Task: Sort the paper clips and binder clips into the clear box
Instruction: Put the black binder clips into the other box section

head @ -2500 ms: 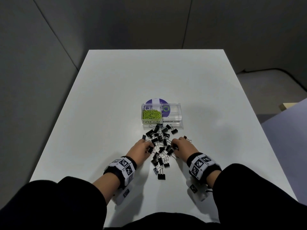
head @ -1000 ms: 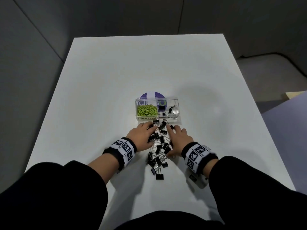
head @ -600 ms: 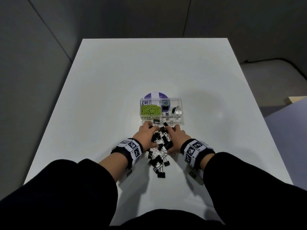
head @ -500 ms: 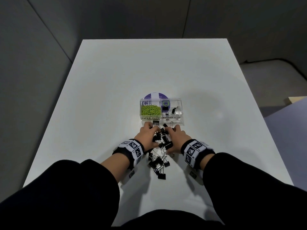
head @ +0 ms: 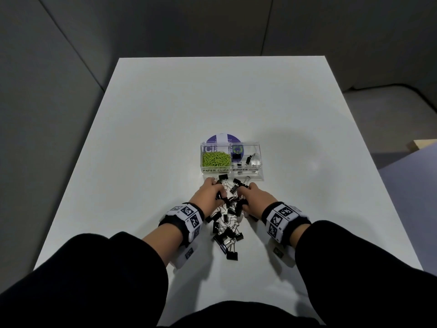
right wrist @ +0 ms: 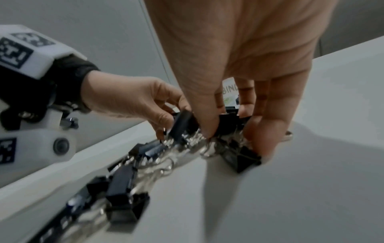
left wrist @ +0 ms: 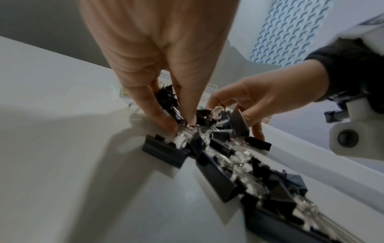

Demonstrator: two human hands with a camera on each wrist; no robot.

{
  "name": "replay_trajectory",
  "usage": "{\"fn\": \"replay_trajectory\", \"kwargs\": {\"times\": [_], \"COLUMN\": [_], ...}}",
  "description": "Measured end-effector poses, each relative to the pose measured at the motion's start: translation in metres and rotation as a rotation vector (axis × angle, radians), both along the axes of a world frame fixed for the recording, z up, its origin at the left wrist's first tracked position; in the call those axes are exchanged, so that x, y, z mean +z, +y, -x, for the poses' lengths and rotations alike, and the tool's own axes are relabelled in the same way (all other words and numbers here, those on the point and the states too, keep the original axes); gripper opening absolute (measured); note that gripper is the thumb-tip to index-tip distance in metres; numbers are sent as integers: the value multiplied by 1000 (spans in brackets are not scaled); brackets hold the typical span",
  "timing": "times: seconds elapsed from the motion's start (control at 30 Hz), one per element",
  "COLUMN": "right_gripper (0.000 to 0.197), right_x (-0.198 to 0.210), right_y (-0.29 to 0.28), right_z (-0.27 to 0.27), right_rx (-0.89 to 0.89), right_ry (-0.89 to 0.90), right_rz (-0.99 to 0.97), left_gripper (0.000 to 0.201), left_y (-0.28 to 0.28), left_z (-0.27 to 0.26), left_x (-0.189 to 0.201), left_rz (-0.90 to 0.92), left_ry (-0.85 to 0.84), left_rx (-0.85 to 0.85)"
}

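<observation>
The clear box (head: 231, 170) stands mid-table, labelled PAPER CLIPS and BINDER CLIPS. Green paper clips (head: 216, 159) fill its left compartment; a few black binder clips (head: 246, 159) lie in the right one. A pile of black binder clips (head: 227, 223) stretches from the box toward me. My left hand (head: 216, 191) and right hand (head: 246, 197) are at the pile's far end, just short of the box. The left hand (left wrist: 178, 125) pinches clips with curled fingers. The right hand (right wrist: 230, 133) curls its thumb and fingers round a bunch of clips (right wrist: 234, 125).
A purple round label (head: 222, 138) lies behind the box. The white table (head: 165, 110) is bare beyond and beside it. Grey walls surround the table, and a pale purple surface (head: 413, 176) stands at the right.
Both hands moved up the pile toward the box and closed together on clips. A few binder clips now lie in the right compartment, which looked empty 2.5 s ago.
</observation>
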State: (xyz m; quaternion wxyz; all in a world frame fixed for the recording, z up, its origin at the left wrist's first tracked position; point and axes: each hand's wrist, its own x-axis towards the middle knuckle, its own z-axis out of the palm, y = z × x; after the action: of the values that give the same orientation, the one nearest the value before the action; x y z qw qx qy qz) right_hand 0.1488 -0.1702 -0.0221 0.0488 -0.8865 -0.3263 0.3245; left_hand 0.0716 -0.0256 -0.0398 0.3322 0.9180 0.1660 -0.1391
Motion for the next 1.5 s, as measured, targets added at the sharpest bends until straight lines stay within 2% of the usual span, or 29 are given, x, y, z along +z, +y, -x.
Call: {"fn": "replay_trajectory", "kwargs": {"times": [0.07,0.17,0.23,0.3,0.43,0.53,0.63,0.77,1.03,1.17,1.3,1.37,1.43,1.5], "right_gripper": [41,62,79,87,67,50,31,23,25,25,28,34,45,47], "right_x": [1,4,4,0,-5,-4,-3,-2,18,42,53,53,52,51], "right_y": [0,3,5,7,13,12,8,0,-17,-9,12,22,27,23], "right_z": [-1,1,4,10,15,10,4,-2,-14,-35,-65,-74,-79,-81], "right_rx": [-34,-53,-6,17,-19,-26,-10,-49,-103,-176,-210,-210,-232,-285], "right_ry": [28,118,88,19,-20,38,19,-6,-2,-74,-150,-118,-65,-84], "right_rz": [-14,-14,25,62,52,31,-47,-142,-293,-403,-408,-376,-378,-432], "left_gripper": [16,16,22,32,43,38,32,29,20,21,23,19,18,18], "left_y": [1,2,1,0,0,3,6,7,8,10,14,16,18,18], "left_z": [1,1,-1,-2,-2,-2,-1,2,0,-8,-34,-51,-68,-82], "left_x": [-1,-2,-2,-2,-1,1,5,6,25,50,78,87,88,84], "left_rz": [21,33,43,50,45,24,5,6,118,172,159,116,74,42], "left_ry": [-13,-14,-9,5,18,24,6,-15,-129,-220,-358,-410,-416,-391], "left_rx": [39,71,80,80,74,32,20,43,85,67,95,85,63,32]}}
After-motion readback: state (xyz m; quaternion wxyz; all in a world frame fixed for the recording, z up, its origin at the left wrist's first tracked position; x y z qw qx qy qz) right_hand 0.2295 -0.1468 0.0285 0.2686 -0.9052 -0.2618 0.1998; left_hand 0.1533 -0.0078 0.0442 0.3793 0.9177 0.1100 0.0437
